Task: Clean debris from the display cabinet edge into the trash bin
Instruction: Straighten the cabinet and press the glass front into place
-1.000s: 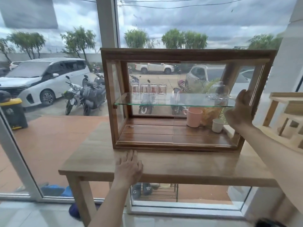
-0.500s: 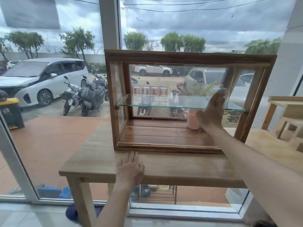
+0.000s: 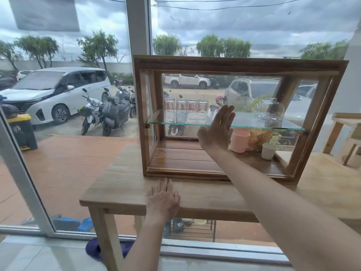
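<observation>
A wooden display cabinet (image 3: 234, 64) with glass sides stands on a light wooden table (image 3: 121, 184) by the window. My right hand (image 3: 215, 131) is raised flat with fingers apart at the cabinet's front, level with the glass shelf (image 3: 252, 126), near its middle. It holds nothing. My left hand (image 3: 163, 199) lies palm down on the table's front edge, just below the cabinet's bottom rail (image 3: 187, 174). No debris or trash bin inside the room is visible.
Several glasses (image 3: 186, 110) stand on the shelf's left, a glass jar (image 3: 272, 112) on its right. Below sit a pink cup (image 3: 239, 140) and a white cup (image 3: 268, 151). Another wooden piece (image 3: 345, 132) stands at far right. A shoe rack (image 3: 193, 228) sits under the table.
My right hand has slid left from the cabinet's right post to the middle of its front. My left hand has stayed on the table edge. The view has moved closer.
</observation>
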{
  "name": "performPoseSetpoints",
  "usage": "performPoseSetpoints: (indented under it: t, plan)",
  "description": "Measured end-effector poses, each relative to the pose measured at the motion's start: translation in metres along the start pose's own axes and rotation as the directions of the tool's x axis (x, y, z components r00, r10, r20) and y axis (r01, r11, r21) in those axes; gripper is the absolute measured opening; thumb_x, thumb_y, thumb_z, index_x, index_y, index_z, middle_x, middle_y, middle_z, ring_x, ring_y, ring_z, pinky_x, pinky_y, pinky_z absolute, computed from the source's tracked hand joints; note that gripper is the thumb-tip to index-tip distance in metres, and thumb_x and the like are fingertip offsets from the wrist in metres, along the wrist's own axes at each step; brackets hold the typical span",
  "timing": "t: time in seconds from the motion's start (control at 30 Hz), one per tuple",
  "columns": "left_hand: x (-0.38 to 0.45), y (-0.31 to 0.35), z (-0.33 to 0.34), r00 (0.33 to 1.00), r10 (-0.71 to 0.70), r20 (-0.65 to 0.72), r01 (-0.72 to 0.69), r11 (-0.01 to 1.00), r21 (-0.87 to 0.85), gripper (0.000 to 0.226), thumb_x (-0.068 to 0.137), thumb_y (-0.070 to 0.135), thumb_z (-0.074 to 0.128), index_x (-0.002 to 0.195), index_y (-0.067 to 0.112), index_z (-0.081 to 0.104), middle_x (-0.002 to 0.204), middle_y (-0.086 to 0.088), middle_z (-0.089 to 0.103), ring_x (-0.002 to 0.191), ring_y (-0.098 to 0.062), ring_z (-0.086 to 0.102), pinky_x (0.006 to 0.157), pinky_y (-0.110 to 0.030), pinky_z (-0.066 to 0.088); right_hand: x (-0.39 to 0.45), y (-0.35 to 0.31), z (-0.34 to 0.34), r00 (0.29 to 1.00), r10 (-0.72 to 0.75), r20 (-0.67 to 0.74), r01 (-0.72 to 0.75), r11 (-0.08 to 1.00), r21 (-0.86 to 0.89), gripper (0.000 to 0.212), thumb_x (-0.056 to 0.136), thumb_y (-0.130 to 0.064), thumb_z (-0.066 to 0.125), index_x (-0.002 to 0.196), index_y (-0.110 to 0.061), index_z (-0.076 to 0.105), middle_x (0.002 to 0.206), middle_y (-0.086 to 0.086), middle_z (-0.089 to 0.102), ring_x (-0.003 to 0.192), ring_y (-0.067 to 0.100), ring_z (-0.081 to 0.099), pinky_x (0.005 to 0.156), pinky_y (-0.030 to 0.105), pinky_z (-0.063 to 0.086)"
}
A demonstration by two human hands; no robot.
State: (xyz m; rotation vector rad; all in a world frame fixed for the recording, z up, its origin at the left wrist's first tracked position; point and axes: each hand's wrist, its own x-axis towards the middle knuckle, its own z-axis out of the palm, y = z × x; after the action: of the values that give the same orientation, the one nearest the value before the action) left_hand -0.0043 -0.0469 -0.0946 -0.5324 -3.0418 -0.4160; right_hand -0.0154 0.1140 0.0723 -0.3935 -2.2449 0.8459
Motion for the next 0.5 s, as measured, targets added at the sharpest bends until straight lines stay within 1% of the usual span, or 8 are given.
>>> performPoseSetpoints:
  t: [0.17,0.33,0.43,0.47,0.5]
  plan:
    - [0.001,0.000,0.000,1.000,-0.002,-0.003,0.002,1.000,-0.015,0.062,0.096,0.040,0.015,0.153,0.016,0.007,0.164,-0.004,0.006,0.151,-0.025,0.005,0.123,-0.048,0.004,-0.004,-0.012,0.012,1.000,-0.002,0.019,0.002,0.999,0.035,0.101,0.077,-0.015,0.050,0.153,-0.011,-0.016,0.162,0.005,-0.025,0.149,0.024,-0.020,0.120,0.057,0.001]
    - [0.001,0.000,0.000,1.000,0.003,-0.003,-0.003,1.000,-0.001,0.062,0.096,0.040,0.014,0.153,0.016,0.007,0.164,-0.005,0.007,0.151,-0.026,0.007,0.123,-0.048,0.005,-0.006,-0.014,0.011,1.000,0.007,0.006,-0.007,1.000,0.031,0.099,0.078,-0.017,0.050,0.153,-0.011,-0.016,0.162,0.004,-0.025,0.150,0.025,-0.019,0.120,0.059,0.006]
    - [0.001,0.000,-0.001,1.000,0.006,-0.008,-0.006,1.000,0.000,0.061,0.097,0.040,0.014,0.153,0.016,0.007,0.164,-0.004,0.008,0.151,-0.025,0.007,0.123,-0.048,0.007,-0.007,-0.013,-0.003,0.997,-0.014,0.075,0.012,0.999,0.032,0.098,0.082,-0.018,0.052,0.153,-0.012,-0.014,0.163,0.003,-0.023,0.150,0.024,-0.016,0.120,0.057,0.010]
    - [0.000,-0.001,0.000,1.000,0.002,-0.003,-0.002,1.000,0.008,0.061,0.097,0.040,0.014,0.153,0.016,0.007,0.164,-0.004,0.007,0.151,-0.025,0.007,0.123,-0.048,0.007,-0.008,-0.013,-0.013,0.993,-0.012,0.113,0.005,0.998,0.059,0.096,0.083,-0.017,0.053,0.154,-0.014,-0.012,0.163,0.003,-0.020,0.151,0.023,-0.013,0.121,0.054,0.010]
    - [-0.001,-0.002,-0.001,1.000,0.001,0.000,-0.001,1.000,0.011,0.061,0.097,0.041,0.014,0.153,0.016,0.007,0.164,-0.004,0.007,0.151,-0.024,0.007,0.123,-0.048,0.007,-0.010,-0.014,-0.027,0.990,-0.008,0.139,-0.009,0.993,0.120,0.094,0.083,-0.014,0.054,0.155,-0.015,-0.006,0.165,0.003,-0.012,0.152,0.023,-0.006,0.122,0.051,0.012]
